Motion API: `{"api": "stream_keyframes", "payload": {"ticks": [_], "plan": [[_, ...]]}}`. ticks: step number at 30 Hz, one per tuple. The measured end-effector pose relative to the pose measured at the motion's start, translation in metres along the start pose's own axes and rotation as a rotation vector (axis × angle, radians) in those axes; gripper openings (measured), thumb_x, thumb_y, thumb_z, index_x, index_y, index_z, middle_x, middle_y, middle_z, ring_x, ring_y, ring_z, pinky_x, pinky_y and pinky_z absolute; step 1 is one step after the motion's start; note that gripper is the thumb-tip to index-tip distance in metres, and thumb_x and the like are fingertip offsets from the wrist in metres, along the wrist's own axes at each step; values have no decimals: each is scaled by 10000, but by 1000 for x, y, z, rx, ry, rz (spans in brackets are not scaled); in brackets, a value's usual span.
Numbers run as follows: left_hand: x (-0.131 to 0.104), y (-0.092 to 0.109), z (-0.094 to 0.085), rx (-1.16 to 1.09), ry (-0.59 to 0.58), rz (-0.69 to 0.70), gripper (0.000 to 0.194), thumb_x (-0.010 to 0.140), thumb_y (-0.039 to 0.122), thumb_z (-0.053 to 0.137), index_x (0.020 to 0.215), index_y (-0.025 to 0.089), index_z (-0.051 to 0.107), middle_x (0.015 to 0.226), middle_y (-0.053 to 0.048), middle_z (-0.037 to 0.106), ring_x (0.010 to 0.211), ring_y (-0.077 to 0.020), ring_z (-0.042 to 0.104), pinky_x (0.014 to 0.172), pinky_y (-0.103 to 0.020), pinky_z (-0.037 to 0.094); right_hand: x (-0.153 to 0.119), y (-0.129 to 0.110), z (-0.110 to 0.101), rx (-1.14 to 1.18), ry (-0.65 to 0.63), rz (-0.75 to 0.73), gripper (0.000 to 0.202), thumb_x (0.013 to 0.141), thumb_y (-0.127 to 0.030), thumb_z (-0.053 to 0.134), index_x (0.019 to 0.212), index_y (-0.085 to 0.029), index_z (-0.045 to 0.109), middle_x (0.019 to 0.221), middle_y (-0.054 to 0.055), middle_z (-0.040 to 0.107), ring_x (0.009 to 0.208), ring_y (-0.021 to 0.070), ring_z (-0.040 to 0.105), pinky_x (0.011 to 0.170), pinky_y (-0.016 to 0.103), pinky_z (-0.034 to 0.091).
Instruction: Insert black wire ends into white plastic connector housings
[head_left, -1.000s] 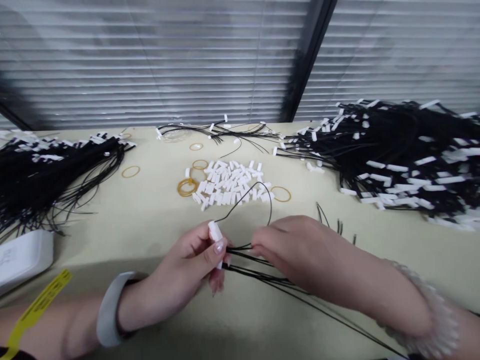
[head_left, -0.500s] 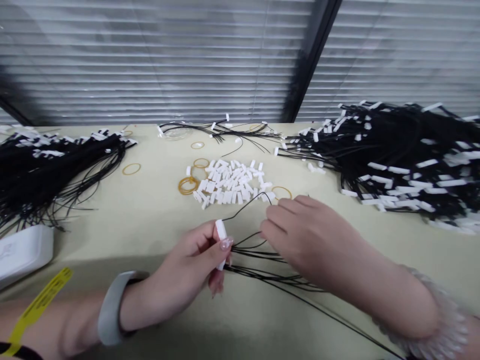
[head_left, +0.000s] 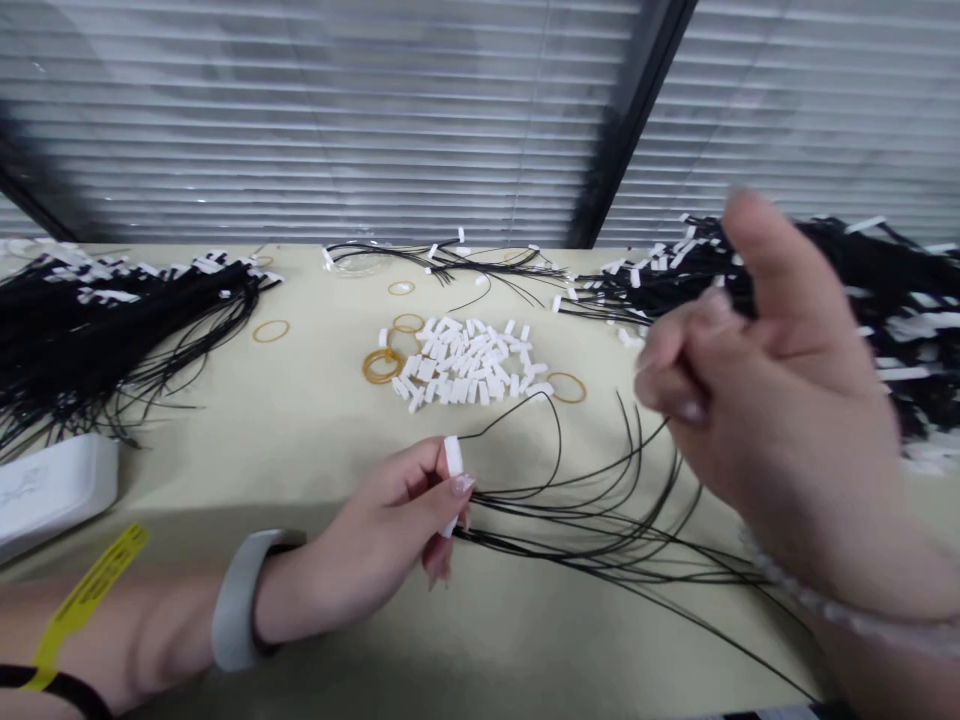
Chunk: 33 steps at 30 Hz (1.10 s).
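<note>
Wires (head_left: pixel 517 546), black and thin, fanned out to the right from one white block (head_left: pixel 453 458), with the block pinched between thumb and fingers of the left hand (head_left: pixel 382 540), above the table (head_left: pixel 315 400) and on the near side of a pile of white pieces (head_left: pixel 469 360). Right hand (head_left: pixel 780 420) up high and blurry, well apart from the left, some fingers curled in; cannot tell if pinching a wire or not. To do well with these wires, best to hold the block firm but not too hard, and to lift just one wire at a time, near the tip, slow and straight. Best also to mind the looped wire (head_left: pixel 559 430) by the top of the block, so as not to snag or kink. Now count: two hands, one held block, one big loop, more than six wires in the bunch, too crossed to count for sure. In the pile, dozens, too jumbled to count. Yellow rings (head_left: pixel 268 341), at least four alone, plus one clump of rings (head_left: pixel 386 354). Two big heaps, left heap (head_left: pixel 120 320) and right heap (head_left: pixel 911 280). One white box (head_left: pixel 56 490), one wristband (head_left: pixel 234 600), one yellow strip (head_left: pixel 90 600).
</note>
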<state>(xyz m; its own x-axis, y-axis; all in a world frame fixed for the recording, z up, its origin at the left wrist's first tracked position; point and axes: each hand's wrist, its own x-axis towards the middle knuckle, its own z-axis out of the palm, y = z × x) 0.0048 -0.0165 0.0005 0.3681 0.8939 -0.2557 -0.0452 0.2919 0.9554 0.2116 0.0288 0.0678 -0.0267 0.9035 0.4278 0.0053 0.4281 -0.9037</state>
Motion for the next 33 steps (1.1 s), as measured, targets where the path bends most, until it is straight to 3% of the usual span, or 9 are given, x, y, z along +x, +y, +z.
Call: {"api": "stream_keyframes", "payload": {"ticks": [2, 6, 8, 14, 16, 19, 22, 25, 33], "plan": [[-1, 1, 1, 11, -1, 3, 246, 833, 357, 501, 691, 165, 443, 547, 57, 466, 375, -34, 423, 376, -159, 363, -8, 6, 5, -116, -205, 29, 540, 878, -154, 430, 1347, -299, 205, 602, -57, 522, 556, 93, 510, 465, 213, 377], [-4, 3, 2, 52, -15, 18, 264, 827, 384, 503, 693, 167, 439, 543, 57, 456, 395, -39, 423, 380, -157, 370, -20, 17, 11, -421, -479, 66, 487, 876, -149, 409, 1319, -234, 227, 628, -41, 581, 585, 106, 544, 605, 268, 453], [-4, 3, 3, 50, -22, 26, 268, 823, 392, 502, 691, 168, 434, 545, 61, 443, 391, -38, 417, 375, -159, 370, -20, 18, 12, -486, -471, 22, 448, 866, -132, 412, 1292, -241, 328, 731, -14, 625, 599, 98, 547, 614, 265, 467], [-4, 4, 3, 46, -32, 31, 263, 825, 378, 495, 687, 170, 416, 571, 62, 445, 396, -32, 414, 383, -161, 381, -15, 9, 7, -437, -91, 13, 213, 836, -269, 535, 1027, -244, 624, 897, 20, 676, 535, 73, 510, 460, 211, 439], [-4, 5, 3, 43, -38, 27, 257, 824, 372, 499, 690, 170, 415, 568, 64, 441, 400, -34, 416, 383, -159, 380, -16, 6, 7, -380, -149, 60, 176, 841, -298, 525, 951, -228, 644, 791, 12, 679, 477, 63, 475, 411, 196, 414], [-3, 5, 4, 36, -36, 30, 262, 821, 372, 506, 680, 172, 411, 561, 70, 422, 396, -34, 414, 378, -158, 375, -20, 7, 9, -300, -403, 150, 234, 877, -242, 455, 1100, -237, 523, 722, -22, 664, 475, 61, 492, 433, 181, 425], [-3, 4, 5, 37, -36, 34, 259, 818, 369, 507, 677, 173, 412, 557, 71, 417, 389, -34, 410, 378, -163, 377, -23, 10, 13, -448, -571, 160, 165, 866, -214, 457, 1014, -233, 529, 702, -38, 636, 535, 67, 511, 504, 191, 416], [-4, 4, 5, 44, -35, 42, 256, 818, 368, 506, 680, 176, 406, 550, 73, 417, 389, -38, 406, 380, -168, 382, -24, 10, 17, -611, -591, 77, 136, 838, -224, 497, 743, -205, 592, 651, -41, 592, 572, 66, 487, 525, 191, 368], [-7, 3, 4, 83, -30, 51, 263, 824, 374, 497, 679, 174, 406, 574, 68, 407, 408, -34, 382, 373, -152, 353, -25, 11, 19, -700, -550, -23, 181, 835, -180, 468, 701, -177, 588, 588, -44, 559, 521, 53, 448, 514, 188, 324]]}}
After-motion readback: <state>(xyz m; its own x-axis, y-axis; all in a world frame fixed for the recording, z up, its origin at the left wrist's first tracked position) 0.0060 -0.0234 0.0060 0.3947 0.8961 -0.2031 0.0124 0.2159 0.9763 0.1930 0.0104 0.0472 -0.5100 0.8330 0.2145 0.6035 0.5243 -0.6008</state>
